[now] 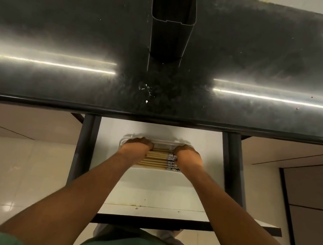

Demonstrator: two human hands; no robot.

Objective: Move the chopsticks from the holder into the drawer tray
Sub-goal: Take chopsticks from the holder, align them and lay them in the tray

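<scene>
Now, with the chopsticks [157, 158] lying flat in the tray [163, 141], left hand [138, 145] and right hand [187, 154] over their ends, fingers curled out of sight so grip unclear, square them gently before letting go.

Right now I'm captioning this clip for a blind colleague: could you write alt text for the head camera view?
The left hand and right hand curl over opposite ends of a row of wooden chopsticks lying in a white tray inside an open drawer. Above, on the dark countertop, stands a black holder with no chopsticks showing in it.
</scene>
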